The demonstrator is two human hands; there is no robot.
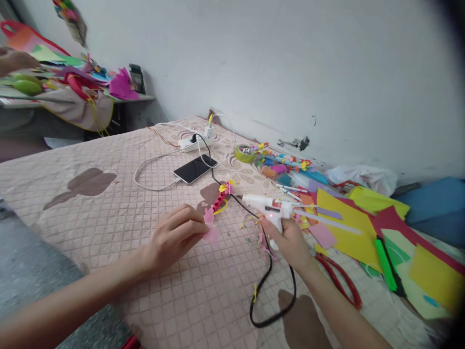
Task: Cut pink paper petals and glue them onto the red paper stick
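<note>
My left hand [178, 235] pinches a small translucent pink piece [212, 235] above the quilted cloth. Just beyond its fingertips lies a red dotted strip [218, 201] with pink and yellow paper shapes on it. My right hand [290, 240] is wrapped round the handle of a white glue gun [267, 206], whose nozzle points left toward the strip. A red light glows on the gun, and a clear glue stick [327, 222] sticks out of its back. The black cord [271, 271] loops below the gun.
A phone [194, 168] and a white power strip [196, 142] lie farther back. Green tape [245, 153], coloured paper [345, 228], red-handled scissors [341, 281] and a green cutter [387, 264] are on the right. Another person's hand [16, 60] shows at a cluttered table, upper left.
</note>
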